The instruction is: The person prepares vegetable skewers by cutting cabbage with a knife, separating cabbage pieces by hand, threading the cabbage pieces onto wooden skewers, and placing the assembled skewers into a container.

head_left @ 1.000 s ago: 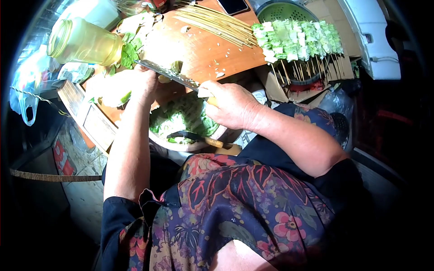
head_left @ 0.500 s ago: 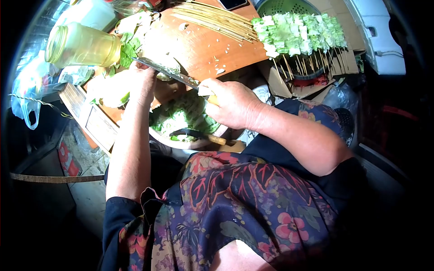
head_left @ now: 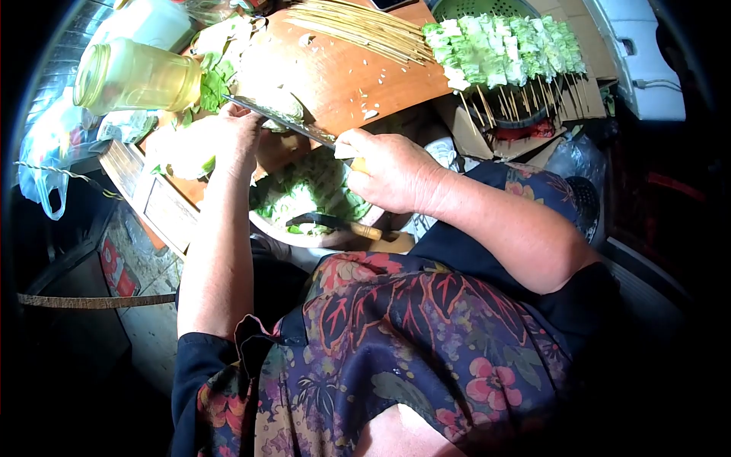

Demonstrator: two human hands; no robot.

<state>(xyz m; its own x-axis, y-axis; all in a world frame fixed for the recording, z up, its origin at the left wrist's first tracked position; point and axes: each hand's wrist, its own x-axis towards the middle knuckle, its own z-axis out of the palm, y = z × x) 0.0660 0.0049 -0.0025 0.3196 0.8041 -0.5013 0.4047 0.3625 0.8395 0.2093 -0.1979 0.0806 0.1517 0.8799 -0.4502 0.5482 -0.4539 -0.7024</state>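
Observation:
My right hand (head_left: 392, 171) is closed around the handle of a knife (head_left: 285, 124), whose long dark blade points left across the board. By the blade's tip, my left hand (head_left: 238, 137) has its fingers curled; whatever they hold is hidden. Pale green leafy vegetable (head_left: 282, 107) lies just behind the blade, brightly lit. Below the hands, a bowl (head_left: 304, 239) holds cut greens (head_left: 304, 190). Across its rim rests a second knife with a curved dark blade and a wooden handle (head_left: 365, 231).
Bamboo skewers (head_left: 358, 30) lie on the orange board (head_left: 343, 91). Skewered cut greens (head_left: 506, 49) rest over a green colander (head_left: 487, 9) at the right. A jar of yellow liquid (head_left: 137, 76) and a plastic bag (head_left: 49, 160) are at the left.
Both hands and the knife stay in almost the same place. The whole view has shifted very slightly.

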